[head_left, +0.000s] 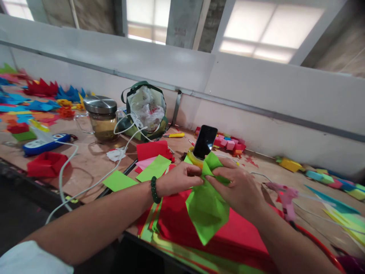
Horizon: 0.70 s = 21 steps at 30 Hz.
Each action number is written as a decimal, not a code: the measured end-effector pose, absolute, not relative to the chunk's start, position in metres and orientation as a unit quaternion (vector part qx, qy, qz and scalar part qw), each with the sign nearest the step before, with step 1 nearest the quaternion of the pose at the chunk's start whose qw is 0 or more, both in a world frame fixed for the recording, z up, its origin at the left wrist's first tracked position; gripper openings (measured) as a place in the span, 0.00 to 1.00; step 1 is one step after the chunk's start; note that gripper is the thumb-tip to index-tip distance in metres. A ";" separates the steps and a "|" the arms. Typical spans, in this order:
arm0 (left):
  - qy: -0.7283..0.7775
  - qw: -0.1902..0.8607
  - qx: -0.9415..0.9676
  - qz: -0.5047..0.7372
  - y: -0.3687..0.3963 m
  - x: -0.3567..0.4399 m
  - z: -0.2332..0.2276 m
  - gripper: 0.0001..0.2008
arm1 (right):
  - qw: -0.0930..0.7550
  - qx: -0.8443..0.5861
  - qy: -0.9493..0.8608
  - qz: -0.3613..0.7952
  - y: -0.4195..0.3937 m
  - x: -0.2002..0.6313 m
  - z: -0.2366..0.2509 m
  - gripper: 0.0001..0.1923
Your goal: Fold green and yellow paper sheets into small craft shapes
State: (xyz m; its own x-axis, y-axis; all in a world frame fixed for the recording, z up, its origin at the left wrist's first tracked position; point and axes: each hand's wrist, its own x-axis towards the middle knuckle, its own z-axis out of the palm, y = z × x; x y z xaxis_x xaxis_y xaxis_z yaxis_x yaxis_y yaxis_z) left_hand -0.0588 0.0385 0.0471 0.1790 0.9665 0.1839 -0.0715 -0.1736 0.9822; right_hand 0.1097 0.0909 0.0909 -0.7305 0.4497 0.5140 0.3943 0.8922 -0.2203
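A creased sheet of bright green paper (209,213) is pinched between both hands, partly folded at the top, its pointed lower end hanging down. My left hand (181,178), with a dark green bead bracelet (154,190) on the wrist, grips the paper's upper left edge with its fingers closed. On the other side, my right hand (238,182) holds the folded upper part between thumb and fingers. Underneath lies a thick stack of red paper (242,232) over green and yellow sheets. A dark-screened phone (205,140) stands propped just behind the hands.
Flat green sheets (119,181) lie to the left, near a red paper box (47,164) and a glass mug (102,123) with a steel lid. A bag (146,108) stands behind. On the right is a pink glue gun (285,196). White cables (82,186) cross the left side.
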 end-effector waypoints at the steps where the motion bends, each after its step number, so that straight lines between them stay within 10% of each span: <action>1: 0.398 0.501 0.576 0.509 0.039 -0.058 0.045 0.04 | 0.285 -0.219 -0.932 0.046 0.090 0.109 0.090 0.11; 21: 0.509 0.373 0.560 0.537 0.041 -0.056 0.031 0.09 | 0.283 -0.190 -0.939 0.043 0.098 0.105 0.078 0.08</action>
